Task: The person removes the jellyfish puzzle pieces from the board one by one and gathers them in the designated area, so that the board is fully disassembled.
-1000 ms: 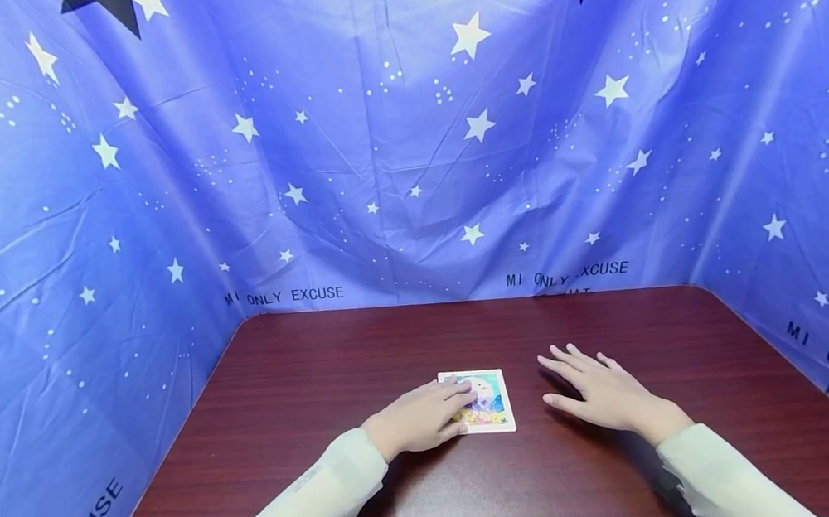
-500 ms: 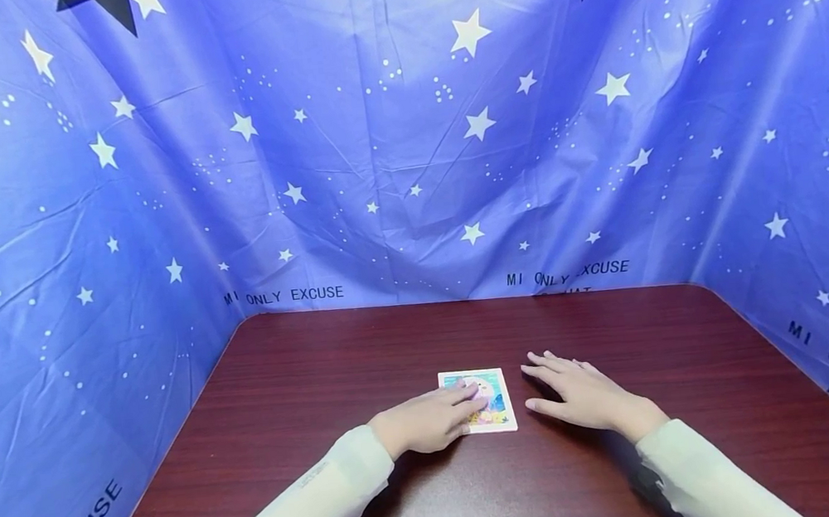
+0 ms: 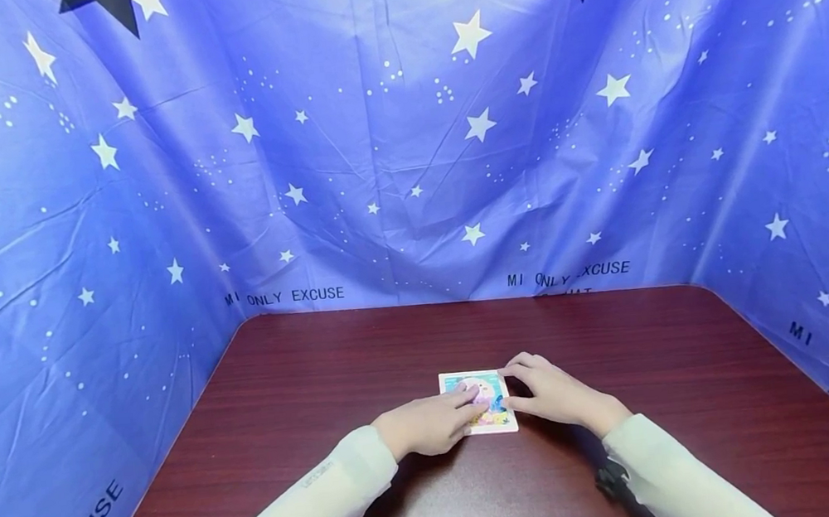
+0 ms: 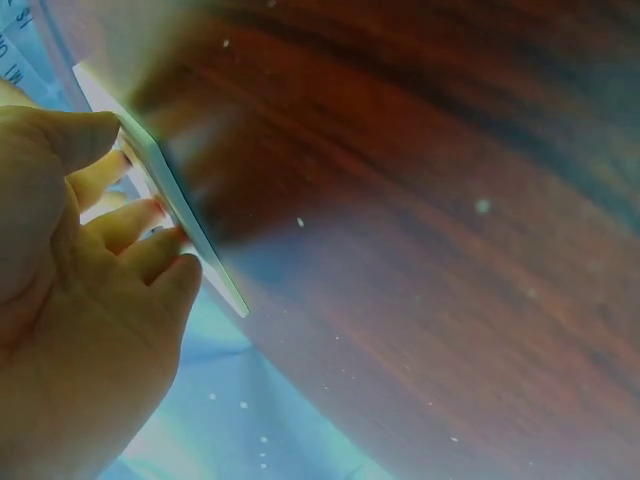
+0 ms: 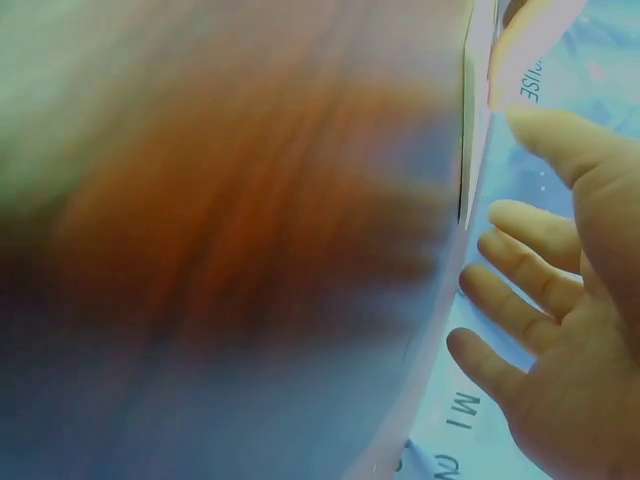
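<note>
A square picture board point(image 3: 493, 386) with a white border and a colourful print lies flat on the table. My left hand point(image 3: 429, 425) rests over its left half, fingers stretched across the picture. From the left wrist view, the left thumb sits along the board's pale edge point(image 4: 170, 190), the other fingertips at its face. At the opposite side is my right hand point(image 3: 558, 390), its fingertips right at the board's right edge. The right wrist view shows the right hand's fingers point(image 5: 515, 305) spread and loosely extended, with the board's edge point(image 5: 472, 120) beyond the fingertips.
The dark red wooden table point(image 3: 333, 349) reaches back to a blue curtain point(image 3: 344, 149) with white stars, which encloses the back and both sides. Below the right sleeve point(image 3: 683, 474) shows a black wrist device point(image 3: 612, 481).
My right hand has moved left across the table up to the board's right edge. The left hand has slid slightly right over the picture; the board lies practically where it was.
</note>
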### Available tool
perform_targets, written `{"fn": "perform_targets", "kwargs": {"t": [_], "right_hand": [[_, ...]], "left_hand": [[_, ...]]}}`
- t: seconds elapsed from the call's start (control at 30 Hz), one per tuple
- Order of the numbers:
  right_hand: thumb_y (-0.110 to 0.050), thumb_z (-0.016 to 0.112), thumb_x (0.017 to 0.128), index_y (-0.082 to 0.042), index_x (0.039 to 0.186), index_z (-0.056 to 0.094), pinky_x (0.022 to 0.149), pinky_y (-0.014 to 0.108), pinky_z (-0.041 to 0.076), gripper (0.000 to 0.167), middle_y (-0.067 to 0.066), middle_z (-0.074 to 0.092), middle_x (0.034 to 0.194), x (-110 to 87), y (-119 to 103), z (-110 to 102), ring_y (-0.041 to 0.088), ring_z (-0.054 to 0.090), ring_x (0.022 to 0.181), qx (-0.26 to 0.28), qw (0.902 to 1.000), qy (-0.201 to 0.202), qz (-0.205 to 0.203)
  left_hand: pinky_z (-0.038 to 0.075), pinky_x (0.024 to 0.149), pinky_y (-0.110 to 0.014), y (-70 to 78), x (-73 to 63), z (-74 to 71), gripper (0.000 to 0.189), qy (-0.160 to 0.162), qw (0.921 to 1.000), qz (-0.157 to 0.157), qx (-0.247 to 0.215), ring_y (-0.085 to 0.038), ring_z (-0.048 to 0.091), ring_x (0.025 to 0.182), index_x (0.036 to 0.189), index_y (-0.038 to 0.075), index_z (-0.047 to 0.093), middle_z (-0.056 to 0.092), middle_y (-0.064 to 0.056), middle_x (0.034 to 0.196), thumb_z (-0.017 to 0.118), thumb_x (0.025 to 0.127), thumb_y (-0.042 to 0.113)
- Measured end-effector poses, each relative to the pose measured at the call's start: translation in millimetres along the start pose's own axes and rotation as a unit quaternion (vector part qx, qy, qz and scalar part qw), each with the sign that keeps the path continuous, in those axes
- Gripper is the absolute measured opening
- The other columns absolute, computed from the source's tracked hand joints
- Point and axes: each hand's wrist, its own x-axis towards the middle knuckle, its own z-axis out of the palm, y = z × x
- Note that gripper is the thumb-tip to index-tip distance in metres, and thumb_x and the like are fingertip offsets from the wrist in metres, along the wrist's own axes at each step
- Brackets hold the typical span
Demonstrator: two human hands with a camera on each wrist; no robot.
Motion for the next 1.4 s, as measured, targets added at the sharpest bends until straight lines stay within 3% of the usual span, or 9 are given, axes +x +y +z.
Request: {"fn": "perform_targets", "kwargs": {"t": [0.33, 0.6, 0.7, 0.83, 1.4], "right_hand": [[-0.026, 0.083, 0.082, 0.002, 0.108, 0.068, 0.087, 0.042, 0.051, 0.041, 0.009, 0.062, 0.102, 18.6, -1, -2, 0.025, 0.059, 0.096, 0.031, 0.9991, -0.027, 0.001], [-0.034, 0.088, 0.075, 0.002, 0.109, 0.067, 0.088, 0.039, 0.05, 0.054, 0.008, 0.061, 0.104, 26.6, -1, -5, 0.023, 0.059, 0.096, 0.05, 0.9952, -0.072, 0.043], [-0.035, 0.089, 0.073, 0.003, 0.11, 0.066, 0.089, 0.038, 0.05, 0.057, 0.008, 0.061, 0.103, 28.3, -2, -6, 0.024, 0.059, 0.097, 0.049, 0.9951, -0.077, 0.04], [-0.032, 0.091, 0.07, 0.003, 0.106, 0.066, 0.088, 0.037, 0.05, 0.056, 0.008, 0.061, 0.1, 30.1, -2, -7, 0.023, 0.058, 0.095, 0.04, 0.9957, -0.077, 0.034], [-0.031, 0.093, 0.067, -0.001, 0.096, 0.061, 0.079, 0.032, 0.048, 0.053, 0.004, 0.056, 0.09, 42.6, -2, -5, 0.014, 0.051, 0.082, 0.064, 0.9868, -0.114, 0.096]], "left_hand": [[0.034, 0.113, -0.03, 1.2, -0.4, -1.5, 0.05, 0.001, 0.9998, -0.008, 0.017, -0.015, 0.03, 0.146, 0.156, 0.024, 0.039, 0.034, -0.002, 0.16, 0.047, 0.107, 0.027], [0.031, 0.114, -0.027, -2.6, -0.6, -1.5, 0.05, 0.001, 0.9997, 0.013, 0.02, -0.016, 0.029, 0.147, 0.156, 0.021, 0.039, 0.035, -0.002, 0.16, 0.046, 0.107, 0.028], [0.029, 0.115, -0.027, -4.0, -1.4, -1.7, 0.05, 0.0, 0.9996, 0.019, 0.021, -0.017, 0.029, 0.147, 0.156, 0.02, 0.039, 0.036, -0.001, 0.159, 0.046, 0.107, 0.029], [0.029, 0.115, -0.027, -3.5, -2.2, -3.7, 0.05, 0.003, 0.9994, 0.027, 0.021, -0.018, 0.03, 0.146, 0.156, 0.019, 0.04, 0.036, -0.003, 0.159, 0.047, 0.107, 0.028], [0.031, 0.115, -0.029, 0.3, -2.0, -6.7, 0.049, -0.001, 0.9998, 0.02, 0.006, -0.018, 0.031, 0.146, 0.155, 0.019, 0.04, 0.035, -0.007, 0.159, 0.048, 0.107, 0.027]]}}
